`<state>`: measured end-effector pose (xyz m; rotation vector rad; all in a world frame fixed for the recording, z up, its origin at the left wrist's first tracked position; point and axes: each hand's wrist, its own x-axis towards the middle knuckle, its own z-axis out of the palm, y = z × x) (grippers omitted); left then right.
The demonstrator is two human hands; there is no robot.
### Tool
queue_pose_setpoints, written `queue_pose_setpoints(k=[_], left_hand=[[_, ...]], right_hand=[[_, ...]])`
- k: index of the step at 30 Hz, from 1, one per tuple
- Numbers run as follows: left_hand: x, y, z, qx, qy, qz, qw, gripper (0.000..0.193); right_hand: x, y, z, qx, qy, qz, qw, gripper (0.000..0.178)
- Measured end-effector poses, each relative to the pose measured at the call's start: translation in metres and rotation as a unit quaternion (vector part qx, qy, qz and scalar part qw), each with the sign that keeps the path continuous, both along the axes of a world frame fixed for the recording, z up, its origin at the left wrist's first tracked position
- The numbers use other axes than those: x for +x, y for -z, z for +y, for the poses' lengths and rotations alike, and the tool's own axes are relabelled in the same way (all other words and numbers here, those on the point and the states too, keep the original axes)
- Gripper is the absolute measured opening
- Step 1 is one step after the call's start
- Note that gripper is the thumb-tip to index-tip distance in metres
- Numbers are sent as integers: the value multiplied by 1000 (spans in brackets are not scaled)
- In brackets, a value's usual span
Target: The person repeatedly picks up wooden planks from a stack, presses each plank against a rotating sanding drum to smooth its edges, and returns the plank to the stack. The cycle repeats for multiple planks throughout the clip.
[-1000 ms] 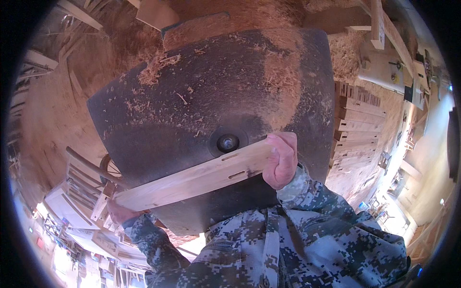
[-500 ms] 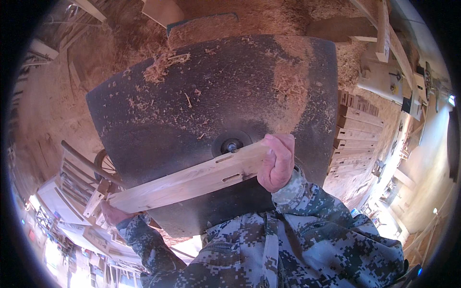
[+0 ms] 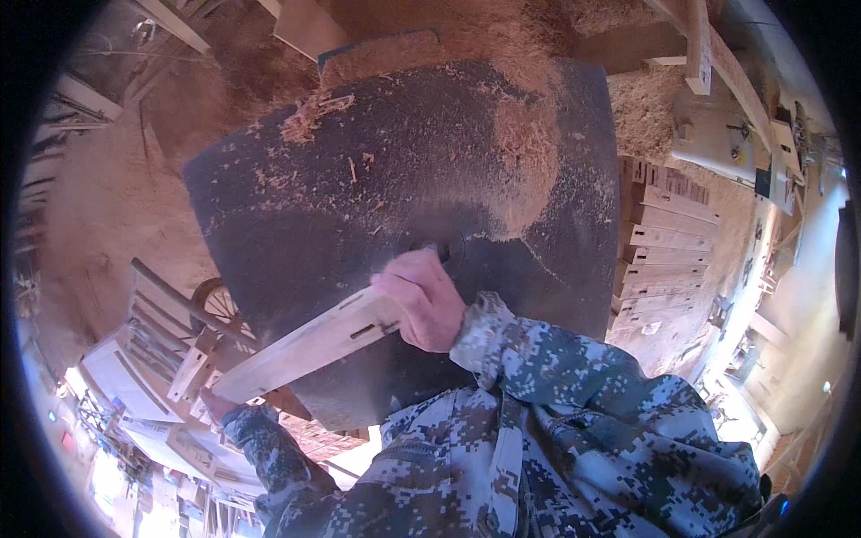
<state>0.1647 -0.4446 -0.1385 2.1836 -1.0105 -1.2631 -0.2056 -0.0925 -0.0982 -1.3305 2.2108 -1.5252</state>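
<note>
A pale wooden board (image 3: 309, 345) slants across the near left of a dark machine table (image 3: 332, 242). One slot shows in the board near its right end. My right hand (image 3: 421, 300) wraps its fingers round that end, right beside the spindle hole (image 3: 453, 244), and the hand hides most of the spindle. At the board's other end, past the table's left edge, my left hand (image 3: 218, 405) grips the wood; its fingers are partly hidden.
Wood shavings (image 3: 529, 148) lie over the table's far part. Several slotted boards (image 3: 668, 242) are stacked at the right. A metal-framed cart (image 3: 166, 314) with a spoked wheel stands at the left, next to another piece of wood (image 3: 193, 368).
My right hand has moved left with the board's end, from right of the spindle to just in front of it. The board now slants more steeply, and the spindle is mostly covered.
</note>
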Motion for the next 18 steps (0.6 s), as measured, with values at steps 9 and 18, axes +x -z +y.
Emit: queue_pose_setpoints(k=[9, 18], left_hand=[[53, 37, -35, -92, 433, -271, 855, 48], [-45, -3, -38, 126, 220, -72, 965, 48]], right_hand=[[11, -27, 73, 28, 188, -67, 980, 34], [-31, -18, 68, 105, 321, -76, 938, 31]])
